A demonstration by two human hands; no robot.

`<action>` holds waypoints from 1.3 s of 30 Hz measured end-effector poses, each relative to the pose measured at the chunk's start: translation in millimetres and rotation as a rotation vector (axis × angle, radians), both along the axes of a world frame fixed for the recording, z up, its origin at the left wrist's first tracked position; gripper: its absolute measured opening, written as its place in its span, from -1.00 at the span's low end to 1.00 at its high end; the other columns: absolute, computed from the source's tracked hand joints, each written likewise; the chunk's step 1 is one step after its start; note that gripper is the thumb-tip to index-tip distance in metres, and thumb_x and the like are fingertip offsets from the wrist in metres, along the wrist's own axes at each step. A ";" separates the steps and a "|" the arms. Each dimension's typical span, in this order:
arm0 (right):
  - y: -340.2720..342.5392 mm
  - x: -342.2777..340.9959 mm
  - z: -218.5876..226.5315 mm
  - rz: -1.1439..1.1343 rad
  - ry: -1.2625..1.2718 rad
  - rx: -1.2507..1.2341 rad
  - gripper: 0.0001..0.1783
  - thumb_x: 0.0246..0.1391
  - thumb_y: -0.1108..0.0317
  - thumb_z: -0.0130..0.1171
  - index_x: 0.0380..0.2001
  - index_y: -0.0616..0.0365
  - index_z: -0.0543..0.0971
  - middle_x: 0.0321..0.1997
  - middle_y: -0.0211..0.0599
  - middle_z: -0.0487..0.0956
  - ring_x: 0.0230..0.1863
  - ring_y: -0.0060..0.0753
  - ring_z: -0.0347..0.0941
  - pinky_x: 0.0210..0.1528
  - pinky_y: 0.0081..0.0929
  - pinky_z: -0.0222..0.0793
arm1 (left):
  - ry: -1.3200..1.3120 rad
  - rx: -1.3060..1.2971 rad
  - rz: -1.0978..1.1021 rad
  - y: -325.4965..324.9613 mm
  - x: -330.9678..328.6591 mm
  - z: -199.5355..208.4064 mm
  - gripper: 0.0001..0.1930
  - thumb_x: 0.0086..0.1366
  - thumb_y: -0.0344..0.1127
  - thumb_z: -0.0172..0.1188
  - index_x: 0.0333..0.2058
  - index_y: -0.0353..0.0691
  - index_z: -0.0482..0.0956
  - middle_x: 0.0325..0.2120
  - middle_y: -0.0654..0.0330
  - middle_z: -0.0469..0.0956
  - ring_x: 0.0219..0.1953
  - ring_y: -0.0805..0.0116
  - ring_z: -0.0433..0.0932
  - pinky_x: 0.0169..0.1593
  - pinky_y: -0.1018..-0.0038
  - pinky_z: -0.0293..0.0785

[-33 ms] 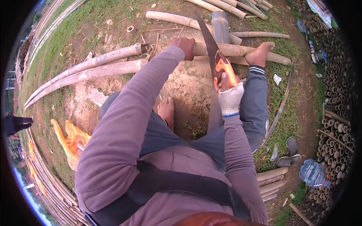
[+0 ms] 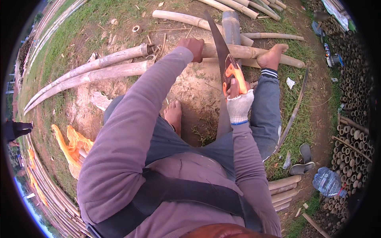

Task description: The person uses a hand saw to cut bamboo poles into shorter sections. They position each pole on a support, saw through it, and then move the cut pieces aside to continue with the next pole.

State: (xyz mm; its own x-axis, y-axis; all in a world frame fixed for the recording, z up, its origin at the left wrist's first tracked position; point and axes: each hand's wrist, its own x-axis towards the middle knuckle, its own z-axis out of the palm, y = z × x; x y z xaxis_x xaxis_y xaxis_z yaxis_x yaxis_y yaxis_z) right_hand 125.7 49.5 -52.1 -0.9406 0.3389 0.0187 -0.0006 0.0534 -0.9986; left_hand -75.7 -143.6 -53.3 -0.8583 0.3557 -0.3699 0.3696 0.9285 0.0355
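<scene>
My left hand [image 2: 191,48] is closed around the left end of a pale bamboo pole [image 2: 244,52]. My right hand [image 2: 239,104], in a white knit glove that leaves fingers bare, grips the orange handle of a hand saw [image 2: 237,75]. Its long dark blade [image 2: 217,39] crosses the pole just right of my left hand, pointing away from me. Whether the teeth have cut into the bamboo cannot be made out. My bare right foot [image 2: 271,58] presses on the pole farther right. Beneath the pole runs a thicker grey bamboo log [image 2: 231,31].
Two long bamboo poles [image 2: 91,75] lie at left, with cut lengths [image 2: 242,8] at the far side. An orange net sack [image 2: 73,146] is near my left elbow. At right are grey shoes [image 2: 304,160], a large plastic bottle [image 2: 328,181] and stacked bamboo pieces [image 2: 353,142].
My right hand and the saw handle have shifted slightly toward me and to the left. My left hand keeps its hold on the bamboo pole.
</scene>
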 end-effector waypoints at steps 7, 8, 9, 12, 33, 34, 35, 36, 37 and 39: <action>23.4 137.5 17.8 -0.040 -0.049 -0.022 -0.71 0.46 0.22 0.28 -0.19 0.22 0.49 -0.57 -0.44 0.48 -0.61 -0.66 0.42 -0.53 -0.60 0.42 | -0.013 -0.003 0.048 -9.5 -7.5 6.6 -0.43 0.26 -0.05 0.47 0.18 -0.13 0.58 -0.03 -0.02 0.76 0.04 -0.04 0.76 0.12 0.10 0.65; 21.3 127.1 13.9 -0.036 -0.013 0.001 -0.72 0.47 0.22 0.26 -0.19 0.21 0.50 -0.56 -0.46 0.48 -0.60 -0.67 0.42 -0.54 -0.60 0.41 | -0.006 -0.008 0.053 -9.3 -9.1 5.3 -0.44 0.26 -0.07 0.47 0.17 -0.13 0.58 -0.03 -0.01 0.76 0.03 -0.03 0.76 0.13 0.11 0.66; 16.3 105.2 6.7 -0.028 0.024 0.023 -0.73 0.48 0.22 0.25 -0.18 0.21 0.51 -0.56 -0.47 0.49 -0.59 -0.68 0.42 -0.54 -0.60 0.41 | 0.001 -0.004 0.062 -12.1 -9.0 3.4 -0.44 0.26 -0.07 0.47 0.17 -0.13 0.59 -0.04 -0.01 0.76 0.03 -0.03 0.76 0.12 0.11 0.66; 3.3 -23.0 -0.8 -0.041 0.052 -0.066 -0.73 0.43 0.30 0.35 -0.03 0.30 0.60 -0.20 -0.31 0.69 -0.31 -0.56 0.58 -0.20 -0.46 0.61 | 0.030 0.064 -0.018 15.0 -12.9 3.0 -0.44 0.24 -0.06 0.48 0.16 -0.13 0.59 -0.05 0.00 0.77 0.01 -0.02 0.77 0.11 0.12 0.67; -3.8 -29.9 8.9 -0.063 0.008 -0.050 -0.79 0.43 0.36 0.33 -0.04 0.25 0.57 -0.27 -0.38 0.65 -0.35 -0.64 0.57 -0.32 -0.57 0.58 | 0.027 0.089 -0.034 15.3 -6.0 4.4 -0.41 0.17 -0.07 0.54 0.14 -0.13 0.61 -0.08 0.04 0.78 0.00 0.04 0.78 0.09 0.15 0.70; 0.6 5.4 14.2 -0.122 -0.034 -0.152 -0.80 0.44 0.38 0.32 -0.02 0.24 0.58 -0.26 -0.36 0.66 -0.35 -0.64 0.56 -0.31 -0.56 0.59 | 0.017 0.100 -0.040 18.9 -7.3 5.2 -0.41 0.17 -0.07 0.54 0.14 -0.13 0.61 -0.08 0.04 0.78 0.00 0.04 0.78 0.09 0.15 0.70; 8.1 48.2 19.2 -0.154 -0.087 -0.158 -0.77 0.44 0.33 0.33 -0.02 0.23 0.57 -0.30 -0.37 0.65 -0.39 -0.65 0.54 -0.36 -0.57 0.56 | 0.013 0.112 -0.043 21.5 -15.8 5.4 -0.41 0.17 -0.07 0.53 0.14 -0.13 0.61 -0.08 0.04 0.78 0.00 0.04 0.78 0.09 0.15 0.70; 9.5 73.9 7.9 -0.048 -0.138 -0.223 -0.74 0.43 0.28 0.34 -0.02 0.22 0.56 -0.33 -0.37 0.64 -0.43 -0.66 0.53 -0.41 -0.58 0.54 | 0.023 0.047 0.072 -18.8 -7.8 5.4 -0.42 0.18 -0.07 0.53 0.14 -0.13 0.61 -0.08 0.04 0.78 0.01 0.04 0.78 0.09 0.14 0.70; 18.9 111.4 11.4 -0.039 -0.127 -0.185 -0.72 0.43 0.24 0.34 -0.09 0.22 0.53 -0.41 -0.36 0.61 -0.48 -0.64 0.53 -0.47 -0.59 0.50 | 0.010 0.041 0.078 -19.2 -6.5 2.4 -0.42 0.18 -0.08 0.53 0.14 -0.13 0.61 -0.08 0.04 0.77 0.01 0.04 0.77 0.09 0.14 0.70; 35.1 151.2 9.4 -0.018 -0.065 -0.109 -0.75 0.44 0.28 0.30 -0.13 0.25 0.52 -0.43 -0.34 0.60 -0.49 -0.61 0.54 -0.50 -0.56 0.49 | 0.000 0.039 0.070 -11.3 -10.1 -2.1 -0.42 0.18 -0.08 0.53 0.14 -0.13 0.61 -0.07 0.03 0.77 0.02 0.05 0.77 0.08 0.14 0.70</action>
